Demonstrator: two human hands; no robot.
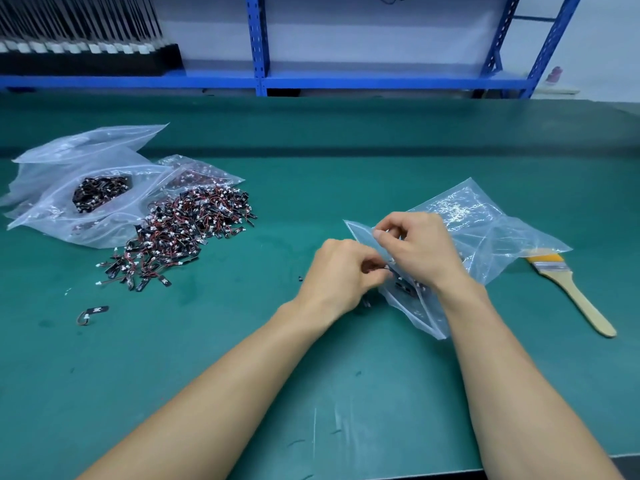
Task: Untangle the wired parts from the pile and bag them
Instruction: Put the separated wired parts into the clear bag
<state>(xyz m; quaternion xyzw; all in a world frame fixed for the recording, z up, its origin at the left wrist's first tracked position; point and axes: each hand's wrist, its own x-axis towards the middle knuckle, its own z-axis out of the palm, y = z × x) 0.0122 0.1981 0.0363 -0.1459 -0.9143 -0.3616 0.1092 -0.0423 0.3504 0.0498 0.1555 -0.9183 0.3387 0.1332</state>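
Right hand [415, 247] pinches top edge of clear bag [485, 230], fingers curled. Left hand [341, 271] just beside it at bag mouth, curled round wired part [375, 269], mostly hidden behind my knuckles. Few parts in bag [405, 287], half covered by right wrist. Pile [183, 233] well left of left hand. Brush [571, 289] right of right hand, bristle end behind bag corner.

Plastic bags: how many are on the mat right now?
3. The held bag lies right; the large bag lies far left with parts inside; the small bag lies behind the pile. Overlapping left layers may hide another.
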